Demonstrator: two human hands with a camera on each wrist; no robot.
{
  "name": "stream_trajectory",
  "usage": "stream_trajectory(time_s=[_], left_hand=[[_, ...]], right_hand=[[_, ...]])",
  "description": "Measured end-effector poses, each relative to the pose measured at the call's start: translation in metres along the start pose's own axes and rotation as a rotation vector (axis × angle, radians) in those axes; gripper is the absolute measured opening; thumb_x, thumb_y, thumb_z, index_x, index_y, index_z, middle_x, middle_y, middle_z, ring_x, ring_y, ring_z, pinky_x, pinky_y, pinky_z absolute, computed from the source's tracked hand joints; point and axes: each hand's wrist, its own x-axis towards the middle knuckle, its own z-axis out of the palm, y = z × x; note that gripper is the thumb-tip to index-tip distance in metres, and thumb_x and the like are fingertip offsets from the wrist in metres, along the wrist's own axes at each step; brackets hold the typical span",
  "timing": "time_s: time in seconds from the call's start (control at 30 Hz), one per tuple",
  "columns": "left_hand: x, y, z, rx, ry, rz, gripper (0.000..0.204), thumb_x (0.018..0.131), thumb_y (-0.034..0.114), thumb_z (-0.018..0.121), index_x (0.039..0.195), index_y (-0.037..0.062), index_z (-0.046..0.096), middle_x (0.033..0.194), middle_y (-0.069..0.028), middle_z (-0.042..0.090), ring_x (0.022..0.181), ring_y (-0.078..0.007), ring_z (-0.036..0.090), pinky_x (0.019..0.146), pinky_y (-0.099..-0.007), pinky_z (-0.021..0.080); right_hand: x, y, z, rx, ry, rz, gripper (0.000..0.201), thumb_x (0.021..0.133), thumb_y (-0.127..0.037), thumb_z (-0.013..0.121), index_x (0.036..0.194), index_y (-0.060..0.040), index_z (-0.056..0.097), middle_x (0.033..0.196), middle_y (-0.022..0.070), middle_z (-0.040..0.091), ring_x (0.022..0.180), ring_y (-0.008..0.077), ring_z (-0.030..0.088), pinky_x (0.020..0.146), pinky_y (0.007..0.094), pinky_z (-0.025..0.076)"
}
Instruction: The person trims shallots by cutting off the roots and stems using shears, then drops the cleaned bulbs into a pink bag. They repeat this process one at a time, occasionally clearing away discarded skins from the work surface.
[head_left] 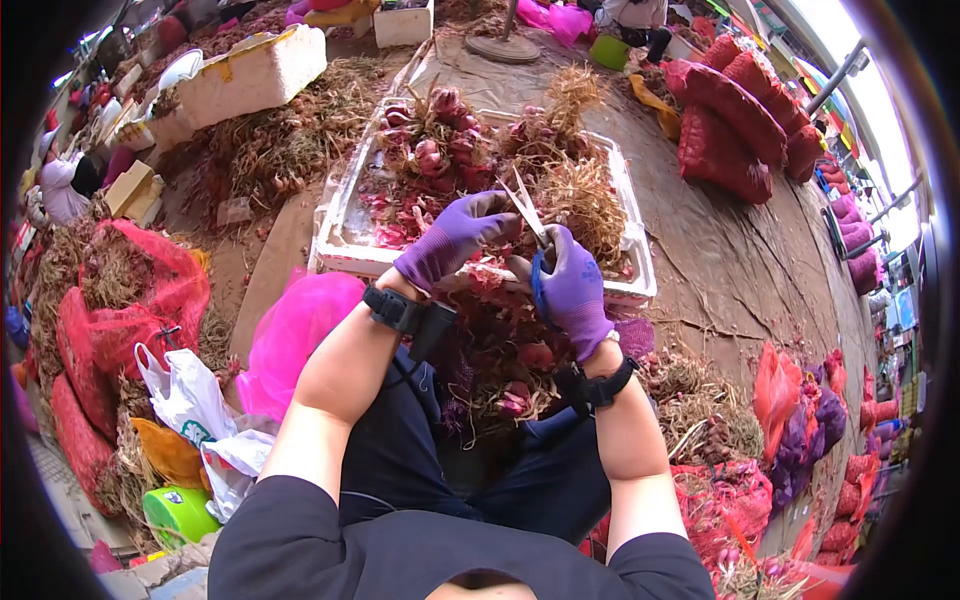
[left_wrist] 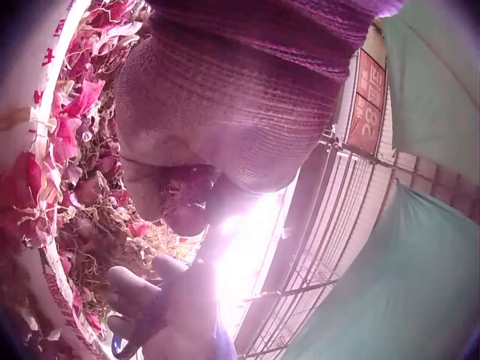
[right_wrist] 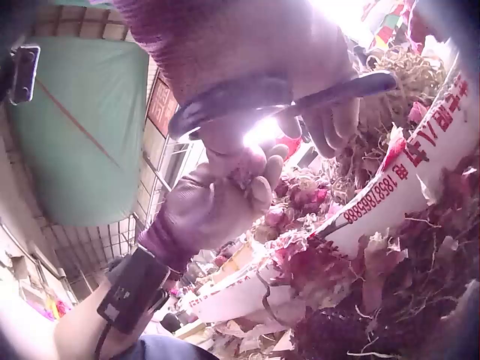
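Scissors [head_left: 526,208] with blue handles are in the right hand [head_left: 572,290], whose gloved fingers curl round the handles; the blades stand apart, pointing up toward the left hand. In the right wrist view the dark handle loops [right_wrist: 225,101] pass round the gloved fingers. The left hand [head_left: 455,235], in a purple glove, pinches a small reddish onion bulb [right_wrist: 249,163], also visible between its fingers in the left wrist view [left_wrist: 184,196]. Both hands are over the near edge of a white foam tray [head_left: 360,262] that holds red bulbs [head_left: 432,158] and dry stalks [head_left: 580,200].
Loose skins and bulbs [head_left: 515,385] lie between the tray and the person's legs. A pink mesh bag [head_left: 300,335] and white plastic bags [head_left: 190,400] are at the left. Dry stalks [head_left: 700,400] are piled at the right, with full red sacks [head_left: 722,150] farther back.
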Motion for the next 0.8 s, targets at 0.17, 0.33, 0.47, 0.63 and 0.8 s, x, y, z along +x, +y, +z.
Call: stream_trajectory(time_s=[0.17,0.33,0.47,0.63,0.8], left_hand=[[-0.002,0.002,0.002,0.057,-0.051,0.052,0.026,0.093,0.018,0.062,0.113,0.0010,0.062,0.102,-0.0014,0.065,0.093,-0.0087,0.058,0.085,-0.0254,0.046],[0.000,-0.010,0.001,0.031,0.003,0.067,0.030,0.092,0.018,0.063,0.116,-0.0002,0.061,0.102,-0.0014,0.065,0.093,-0.0090,0.058,0.086,-0.0255,0.046],[-0.001,-0.006,-0.003,0.044,0.050,0.010,0.034,0.091,0.017,0.064,0.120,-0.0003,0.059,0.103,-0.0013,0.065,0.094,-0.0088,0.058,0.087,-0.0254,0.046],[-0.017,0.037,-0.064,-0.048,-0.040,-0.071,0.027,0.093,0.014,0.062,0.117,0.0010,0.062,0.106,-0.0060,0.067,0.096,-0.0120,0.063,0.087,-0.0262,0.050],[-0.119,0.072,-0.140,0.187,-0.023,-0.226,0.030,0.090,0.016,0.065,0.116,0.0000,0.063,0.103,-0.0034,0.066,0.092,-0.0099,0.060,0.081,-0.0250,0.049]], right_hand=[[0.000,0.000,0.001,-0.025,-0.006,0.072,0.054,0.074,-0.047,0.078,0.103,-0.0070,0.057,0.077,0.0114,0.061,0.074,0.0323,0.062,0.066,0.0421,0.047],[0.000,-0.006,-0.006,-0.023,-0.036,0.105,0.048,0.079,-0.045,0.075,0.102,-0.0068,0.057,0.077,0.0105,0.062,0.070,0.0309,0.062,0.064,0.0393,0.048],[0.006,0.015,0.010,0.598,0.075,0.163,0.038,0.087,-0.035,0.072,0.102,-0.0042,0.056,0.078,0.0041,0.062,0.068,0.0194,0.063,0.060,0.0295,0.049],[0.005,0.031,-0.021,-0.649,0.201,-0.299,0.041,0.094,-0.024,0.062,0.121,0.0029,0.047,0.100,0.0132,0.060,0.084,0.0208,0.060,0.070,0.0334,0.050],[0.028,0.081,-0.008,0.317,0.186,0.057,0.048,0.094,-0.034,0.062,0.121,0.0034,0.052,0.099,0.0108,0.063,0.086,0.0172,0.061,0.076,0.0282,0.048]])
